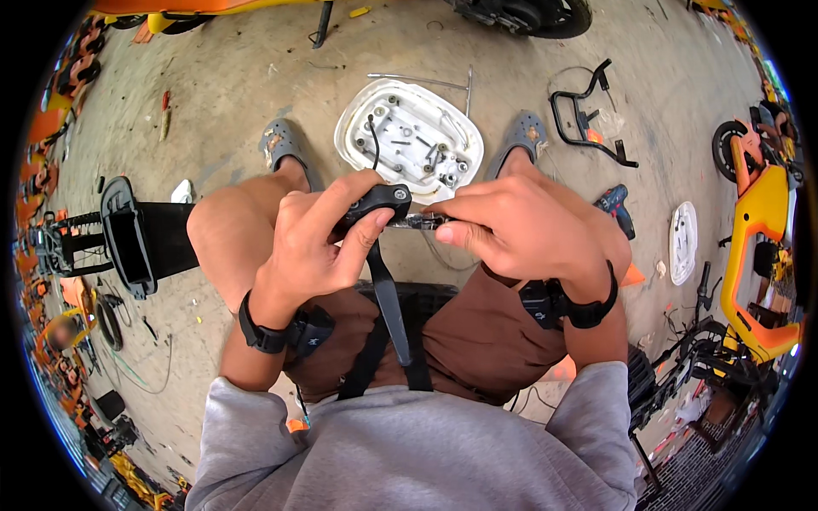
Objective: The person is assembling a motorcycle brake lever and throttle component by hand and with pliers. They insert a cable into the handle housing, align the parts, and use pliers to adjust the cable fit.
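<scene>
Left hand (319,243) wrapped around black brake lever assembly (375,204), thumb on top of its housing, lever blade hanging down between the knees. Right hand (520,226) pinching the small dark cable end (423,221) sticking out of the housing's right side, fingertips closed on it. Both held above the lap. White plastic cover (409,136) with loose screws lies on the concrete floor (239,85) just beyond, between the feet. Blue drill (615,204) further right.

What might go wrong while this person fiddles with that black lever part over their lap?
The left hand and right hand hold the black brake lever in mid-air; a small piece could drop onto the concrete floor. The loose screws in the white plastic cover between the sandals could scatter if it is kicked.
</scene>
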